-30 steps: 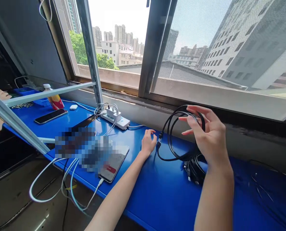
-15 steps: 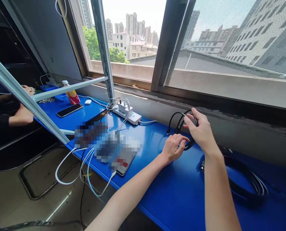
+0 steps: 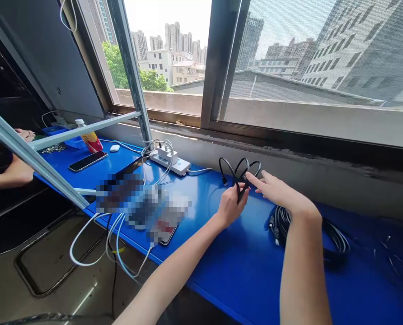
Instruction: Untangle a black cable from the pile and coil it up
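Note:
A black cable [image 3: 235,177] is bunched into several loops that rise above the blue table, with one plug hanging at its left. My left hand [image 3: 231,206] is closed round the lower part of these loops. Just to the right, my right hand [image 3: 276,192] has its fingers stretched out towards the loops. Its fingertips reach the edge of the cable, but I cannot tell whether they touch it. Under my right forearm lies a larger coil of black cable [image 3: 337,239], partly hidden by the arm.
A white power strip [image 3: 179,166] with chargers sits by the wall. Phones, partly blurred out, lie left of my arms, with white cables [image 3: 86,264] drooping over the table's edge. A metal frame [image 3: 86,131] crosses the left side. Beyond it are a bottle [image 3: 92,139] and another person's arm [image 3: 13,174].
My left hand has turned and closed round the cable loops. My right hand has come off the coil and lowered, its fingers now stretched out. The view has shifted to the right.

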The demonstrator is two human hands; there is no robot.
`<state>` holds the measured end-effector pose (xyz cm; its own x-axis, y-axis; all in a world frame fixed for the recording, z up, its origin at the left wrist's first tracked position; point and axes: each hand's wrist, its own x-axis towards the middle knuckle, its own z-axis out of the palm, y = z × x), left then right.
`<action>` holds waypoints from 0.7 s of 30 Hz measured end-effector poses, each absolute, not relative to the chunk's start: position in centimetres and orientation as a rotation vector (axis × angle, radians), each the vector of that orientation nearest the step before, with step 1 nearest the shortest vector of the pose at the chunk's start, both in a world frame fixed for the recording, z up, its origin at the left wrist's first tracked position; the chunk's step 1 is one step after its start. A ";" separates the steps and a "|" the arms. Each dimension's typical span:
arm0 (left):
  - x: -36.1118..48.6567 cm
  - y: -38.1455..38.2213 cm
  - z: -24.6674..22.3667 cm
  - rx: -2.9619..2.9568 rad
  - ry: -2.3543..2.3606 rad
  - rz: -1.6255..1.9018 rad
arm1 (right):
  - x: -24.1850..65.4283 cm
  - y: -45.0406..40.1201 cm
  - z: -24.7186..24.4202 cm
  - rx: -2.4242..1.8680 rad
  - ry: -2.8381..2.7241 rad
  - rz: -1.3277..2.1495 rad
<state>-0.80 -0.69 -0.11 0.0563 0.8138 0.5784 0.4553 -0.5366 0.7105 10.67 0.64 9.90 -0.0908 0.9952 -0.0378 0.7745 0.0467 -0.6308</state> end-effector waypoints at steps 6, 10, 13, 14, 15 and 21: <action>-0.7 -0.8 0.0 1.922 1.189 1.579 | 10.7 -1.0 11.6 -1.395 -2.216 0.889; -0.8 -0.9 0.4 1.755 1.198 1.756 | 9.8 -1.2 12.2 -1.232 -2.063 0.912; -1.3 -0.7 1.0 1.545 1.255 1.929 | 9.6 -1.5 13.0 -1.194 -1.859 0.863; -1.5 -0.6 1.2 1.473 1.272 1.977 | 9.7 -1.7 13.3 -1.173 -1.763 0.865; -1.8 -0.5 1.5 1.406 1.286 2.017 | 9.8 -1.9 13.7 -1.151 -1.670 0.878; -3.2 0.0 2.2 1.079 1.338 2.092 | 11.0 -4.4 15.8 -1.081 -1.389 0.668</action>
<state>-3.19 0.03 2.15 -0.6041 0.7008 0.3793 0.0506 -0.4413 0.8959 11.03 -4.44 15.75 0.1243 0.8912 0.4363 0.2161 0.4049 -0.8885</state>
